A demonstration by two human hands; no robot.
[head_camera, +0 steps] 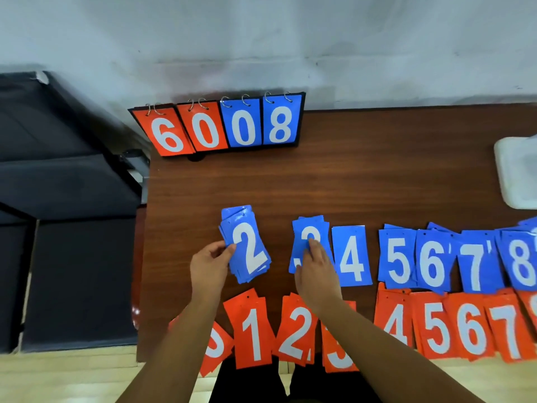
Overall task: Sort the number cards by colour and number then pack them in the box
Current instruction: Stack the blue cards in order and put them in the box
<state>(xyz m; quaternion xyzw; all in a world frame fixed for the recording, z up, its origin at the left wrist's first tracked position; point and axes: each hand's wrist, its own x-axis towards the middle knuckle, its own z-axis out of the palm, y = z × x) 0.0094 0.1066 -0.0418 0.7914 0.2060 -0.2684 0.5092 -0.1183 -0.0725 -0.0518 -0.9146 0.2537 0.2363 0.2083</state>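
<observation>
Holding the blue "2" stack (247, 247) with my left hand (209, 264), thumb and fingers clamped on its left edge. My right hand (315, 266) lies flat on the blue "3" pile (309, 242), fingers pressing down, not gripping; hands apart. Blue row on the brown table (348, 175) reads on: 4 (351, 257), 5 (397, 260), 6 (433, 263), 7 (476, 266), 8 (520, 260). Orange row nearer me: 1 (253, 333), 2 (293, 330), 3 (mostly under my forearm), 4 (393, 321), 5 (437, 327), 6 (470, 327), 7 (507, 330). The ring-bound flip scoreboard (220, 126) at the table's back edge shows 6 0 orange, 0 8 blue. White box (517, 173) at the right edge.
</observation>
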